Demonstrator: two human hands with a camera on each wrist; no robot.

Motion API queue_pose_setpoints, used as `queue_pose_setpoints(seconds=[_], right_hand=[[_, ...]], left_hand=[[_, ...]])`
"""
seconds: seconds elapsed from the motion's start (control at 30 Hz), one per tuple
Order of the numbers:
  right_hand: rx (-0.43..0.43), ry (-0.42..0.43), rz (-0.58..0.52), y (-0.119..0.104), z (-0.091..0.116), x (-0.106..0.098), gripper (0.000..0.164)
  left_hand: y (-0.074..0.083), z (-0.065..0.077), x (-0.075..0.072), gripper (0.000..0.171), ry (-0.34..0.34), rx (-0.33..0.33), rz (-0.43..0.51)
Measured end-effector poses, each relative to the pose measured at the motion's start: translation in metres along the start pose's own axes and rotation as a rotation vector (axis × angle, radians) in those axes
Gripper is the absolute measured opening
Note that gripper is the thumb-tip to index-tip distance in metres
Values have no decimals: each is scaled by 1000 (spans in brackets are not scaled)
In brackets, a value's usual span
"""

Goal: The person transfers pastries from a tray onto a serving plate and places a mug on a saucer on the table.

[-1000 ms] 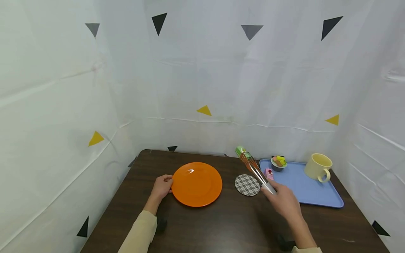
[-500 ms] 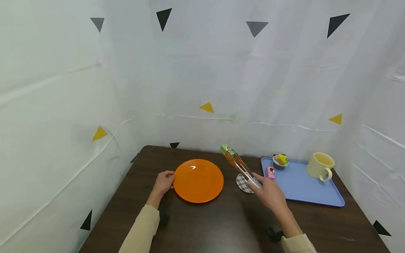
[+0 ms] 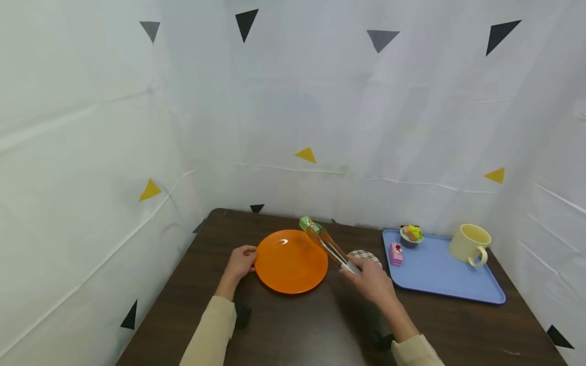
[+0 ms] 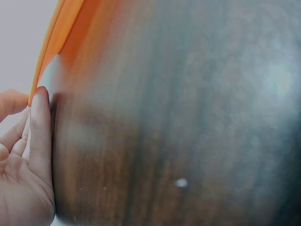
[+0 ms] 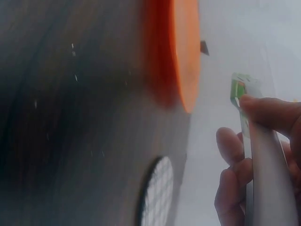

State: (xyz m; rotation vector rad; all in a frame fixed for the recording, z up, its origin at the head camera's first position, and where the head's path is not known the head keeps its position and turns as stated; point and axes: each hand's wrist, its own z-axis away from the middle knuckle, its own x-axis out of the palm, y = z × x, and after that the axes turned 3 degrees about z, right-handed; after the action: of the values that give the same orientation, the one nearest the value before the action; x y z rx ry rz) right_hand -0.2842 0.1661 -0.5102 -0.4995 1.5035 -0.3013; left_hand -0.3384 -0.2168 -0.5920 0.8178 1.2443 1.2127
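An orange plate (image 3: 289, 264) sits left of the middle of the table in the head view. My left hand (image 3: 240, 263) pinches its left rim, thumb above and fingers beneath, as the left wrist view shows at the plate's edge (image 4: 47, 52). In my right hand (image 3: 372, 279) is a pair of tongs (image 3: 336, 254) with metal arms and brown tips. Between those tips the tongs hold a small green toy cake piece (image 3: 308, 223), which overlaps the plate's upper right rim in the head view. In the right wrist view, the green piece (image 5: 237, 89) shows past my thumb.
A blue tray (image 3: 439, 277) at the right bears a pink toy cake (image 3: 396, 254), a small dark bowl (image 3: 409, 243) of toy food and a yellow mug (image 3: 468, 244). A checked round coaster (image 3: 366, 255) lies partly behind my right hand. White curtains surround the dark table (image 3: 293, 325).
My right hand has moved left with the tongs and green cake piece, from near the tray to the plate's upper right. My left hand stays at the plate's rim.
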Motion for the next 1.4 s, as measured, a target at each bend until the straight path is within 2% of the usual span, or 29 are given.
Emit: queue_pose_setpoints(seconds=[0.63,1.1,1.4], right_hand=[[-14,-55,-3,-25,-6,42,51],[7,-73,6,-30,-9,54,55],[9,-58,45,-28,-11,56,55]], left_hand=[[1,5,-2,34,-20,-3,5],[2,12,-6,32,-9,1,9],[7,9,-6,34,-40,-12,0]])
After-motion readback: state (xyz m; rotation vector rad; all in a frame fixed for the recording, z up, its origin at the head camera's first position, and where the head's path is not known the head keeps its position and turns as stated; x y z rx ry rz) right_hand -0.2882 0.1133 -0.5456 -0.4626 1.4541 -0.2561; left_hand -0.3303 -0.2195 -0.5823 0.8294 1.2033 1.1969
